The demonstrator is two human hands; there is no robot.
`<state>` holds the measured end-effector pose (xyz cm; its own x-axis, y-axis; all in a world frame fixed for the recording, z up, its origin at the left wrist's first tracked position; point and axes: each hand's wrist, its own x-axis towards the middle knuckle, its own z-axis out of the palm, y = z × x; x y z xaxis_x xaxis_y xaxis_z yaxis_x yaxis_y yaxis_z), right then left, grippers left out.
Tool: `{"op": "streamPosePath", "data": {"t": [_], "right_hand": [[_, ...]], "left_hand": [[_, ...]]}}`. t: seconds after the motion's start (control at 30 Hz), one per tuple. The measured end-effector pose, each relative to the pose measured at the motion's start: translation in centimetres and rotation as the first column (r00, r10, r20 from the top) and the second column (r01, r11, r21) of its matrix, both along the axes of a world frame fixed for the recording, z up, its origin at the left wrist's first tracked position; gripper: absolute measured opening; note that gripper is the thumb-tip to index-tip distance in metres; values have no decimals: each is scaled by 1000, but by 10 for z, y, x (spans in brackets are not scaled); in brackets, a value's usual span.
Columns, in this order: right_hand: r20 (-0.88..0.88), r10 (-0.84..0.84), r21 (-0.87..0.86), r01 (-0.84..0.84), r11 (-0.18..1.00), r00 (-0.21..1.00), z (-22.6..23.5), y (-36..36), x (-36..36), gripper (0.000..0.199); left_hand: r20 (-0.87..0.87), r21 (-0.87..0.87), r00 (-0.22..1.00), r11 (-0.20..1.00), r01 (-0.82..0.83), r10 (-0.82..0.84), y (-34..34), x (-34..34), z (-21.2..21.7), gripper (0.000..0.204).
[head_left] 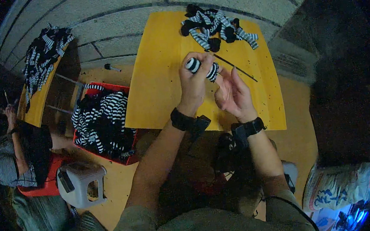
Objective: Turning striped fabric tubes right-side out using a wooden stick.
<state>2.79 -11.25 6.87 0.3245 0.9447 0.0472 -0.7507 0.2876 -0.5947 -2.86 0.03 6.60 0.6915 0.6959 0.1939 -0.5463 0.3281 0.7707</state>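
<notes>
- We are holding one striped knit piece just above the yellow table.
- Our left hand is gripping it with curled fingers, a rounded end showing at the top and more stripes showing toward the right.
- Our right hand is standing partly open at the lower end; its fingers are seeming to touch the knit, but we are failing to tell whether they are gripping it.
- We are judging this piece to be partway through handling, as both hands are busying themselves at it.
- A heap of knit pieces is lying at the table's far side, with a thin dark rod lying nearer us.
- A red crate to the left is holding many more striped pieces; we are finding no sign of which are finished and which are waiting.
</notes>
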Motion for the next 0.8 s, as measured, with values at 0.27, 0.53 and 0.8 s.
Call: {"op": "streamPosePath", "data": {"t": [0.27,0.53,0.8], "right_hand": [[494,7,-191,101,976,870,-21,5,10,27],[989,-140,114,351,929,48,-18,15,-15,38],[949,315,-283,426,859,-5,4,5,-13,50]], "left_hand": [[374,-315,922,922,224,-97,26,-4,10,36],[264,-370,935,871,324,-236,16,-4,0,35],[-32,-205,960,942,268,-280,6,2,2,40]]}}
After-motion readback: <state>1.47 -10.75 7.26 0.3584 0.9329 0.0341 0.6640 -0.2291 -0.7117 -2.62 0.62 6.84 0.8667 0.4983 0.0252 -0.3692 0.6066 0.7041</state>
